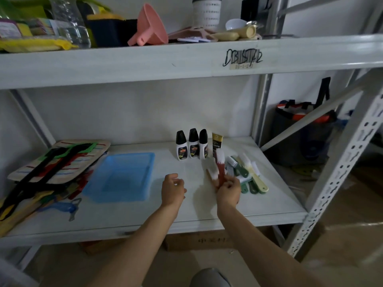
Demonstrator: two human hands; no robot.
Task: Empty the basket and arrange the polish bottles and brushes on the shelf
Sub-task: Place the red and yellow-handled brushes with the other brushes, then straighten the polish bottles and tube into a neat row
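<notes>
The blue plastic basket (pixel 122 177) sits on the white shelf (pixel 186 220) with nothing visible inside it. Three black-capped white polish bottles (pixel 192 145) stand upright in a row at the back, and a gold-and-black tube (pixel 217 142) stands beside them. My right hand (pixel 229 190) grips red-handled brushes (pixel 219 166) with white bristles, held upright. Right of that hand, several green and cream brushes (pixel 246 172) lie in a pile. My left hand (pixel 173 188) hovers between the basket and the brushes, fingers loosely curled, holding nothing.
Striped cloth items with black straps (pixel 56 162) are heaped at the shelf's left end, with a blue bottle opener (pixel 66 207) in front. The upper shelf (pixel 186 59) carries a pink funnel (pixel 149 25), bottles and sponges. A perforated metal post (pixel 339 177) stands at the right.
</notes>
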